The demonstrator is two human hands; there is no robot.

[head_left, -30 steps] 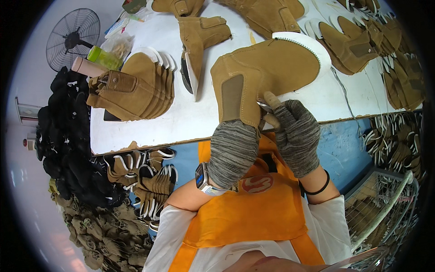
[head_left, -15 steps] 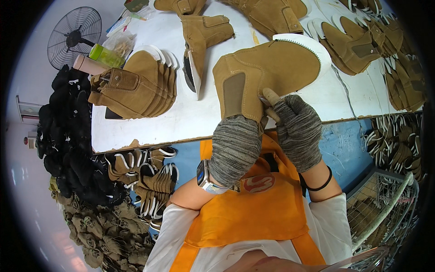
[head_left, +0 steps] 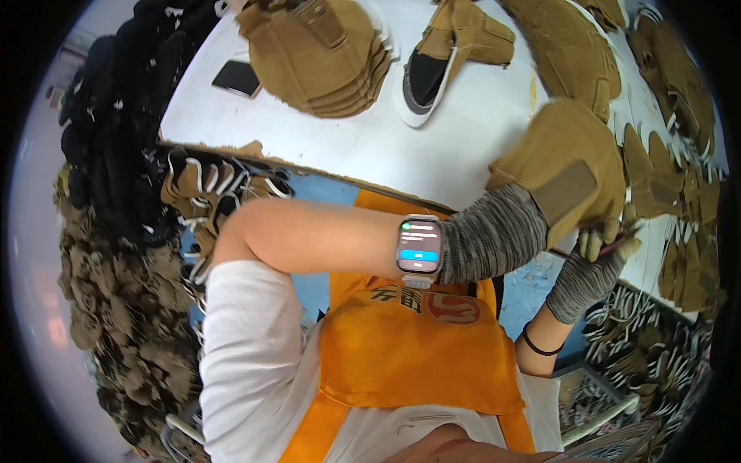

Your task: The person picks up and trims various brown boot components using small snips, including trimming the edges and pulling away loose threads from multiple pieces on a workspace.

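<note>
Head view: my left hand (head_left: 500, 231) is reaching inside a boot (head_left: 580, 150), grip hidden. At three o'clock my right hand (head_left: 598, 251) is clasping a tool (head_left: 615, 247).

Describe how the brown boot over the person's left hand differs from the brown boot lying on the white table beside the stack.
The held boot is raised on the left hand; the lying boot rests on the white table.
The held boot shows a darker side panel; the lying boot shows a black area edged in white.
Both are brown.
</note>
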